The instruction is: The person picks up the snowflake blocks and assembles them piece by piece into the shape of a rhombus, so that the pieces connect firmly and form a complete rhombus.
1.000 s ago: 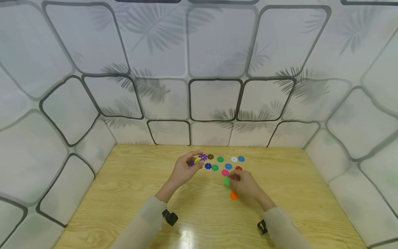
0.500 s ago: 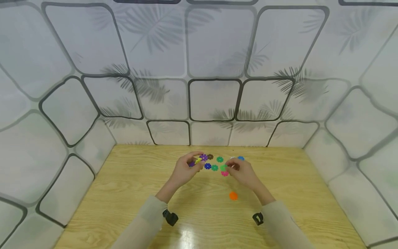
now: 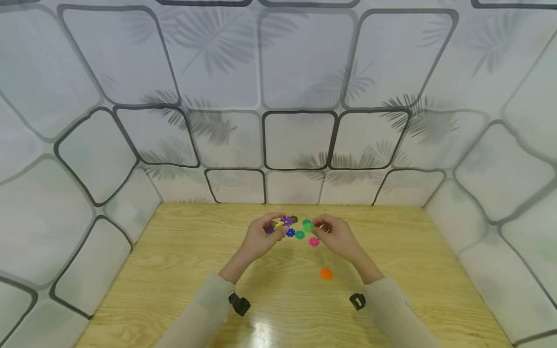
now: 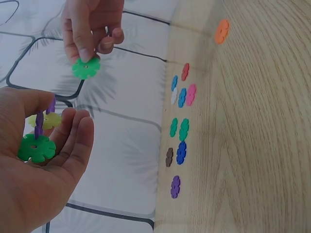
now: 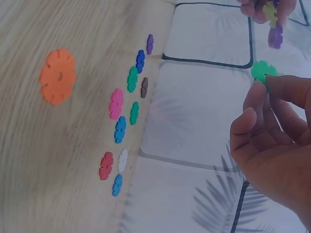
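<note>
My left hand (image 3: 256, 239) holds a small joined set of notched plastic flower discs. In the left wrist view a green disc (image 4: 37, 148), a purple disc (image 4: 39, 125) and a yellow disc (image 4: 51, 120) show in it, with more purple by the fingertips. Across from it, my right hand (image 3: 341, 238) pinches a single bright green disc (image 5: 263, 70) between thumb and fingers by its lower edge. Both hands are raised over the back of the table, and a gap separates the green disc from the joined set.
An orange disc (image 3: 326, 274) lies alone, nearer the front of the wooden table (image 3: 174, 280). Farther back lie several loose discs, among them pink (image 5: 116, 103), red (image 5: 106, 165), white (image 5: 123, 160), dark blue (image 5: 140, 61) and brown (image 5: 144, 87). Patterned cloth walls (image 3: 298, 140) surround the table.
My right hand has lifted the bright green disc from beside the pink disc and brought it up and leftward toward the left hand. The left hand has hardly moved.
</note>
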Demonstrator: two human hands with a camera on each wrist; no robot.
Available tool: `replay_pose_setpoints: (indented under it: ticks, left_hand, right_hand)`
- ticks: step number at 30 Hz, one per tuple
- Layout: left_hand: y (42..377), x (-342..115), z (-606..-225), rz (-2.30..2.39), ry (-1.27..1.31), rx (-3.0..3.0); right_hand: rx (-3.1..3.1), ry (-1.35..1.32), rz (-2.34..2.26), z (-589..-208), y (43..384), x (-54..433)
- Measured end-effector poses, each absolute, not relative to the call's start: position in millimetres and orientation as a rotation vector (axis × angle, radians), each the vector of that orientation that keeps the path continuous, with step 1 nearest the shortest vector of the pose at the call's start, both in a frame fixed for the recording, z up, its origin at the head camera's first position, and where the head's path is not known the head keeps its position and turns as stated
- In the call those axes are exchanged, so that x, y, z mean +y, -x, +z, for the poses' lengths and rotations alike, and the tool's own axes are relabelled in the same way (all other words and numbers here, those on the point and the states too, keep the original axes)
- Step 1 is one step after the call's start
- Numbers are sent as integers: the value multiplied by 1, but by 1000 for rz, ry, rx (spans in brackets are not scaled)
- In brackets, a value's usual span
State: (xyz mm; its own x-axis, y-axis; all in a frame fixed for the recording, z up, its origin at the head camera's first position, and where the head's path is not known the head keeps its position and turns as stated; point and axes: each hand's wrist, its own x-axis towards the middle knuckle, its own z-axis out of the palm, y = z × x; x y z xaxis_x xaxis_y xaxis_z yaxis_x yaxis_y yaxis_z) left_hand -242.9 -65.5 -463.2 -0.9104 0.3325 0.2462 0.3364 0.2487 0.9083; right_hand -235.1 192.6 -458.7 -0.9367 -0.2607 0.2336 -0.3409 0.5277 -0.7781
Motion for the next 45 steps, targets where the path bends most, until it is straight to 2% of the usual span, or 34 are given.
replay_pose_setpoints:
  ticks: [20,45]
  left_hand:
    - [242,-62,-460,-1823,663,-2498]
    - [241,-60,-459,-1831,671,-2522]
  right_hand:
    - [-2591,-598,1437,-447,236,180]
    - [-2585,-560,1516,-444,234,173]
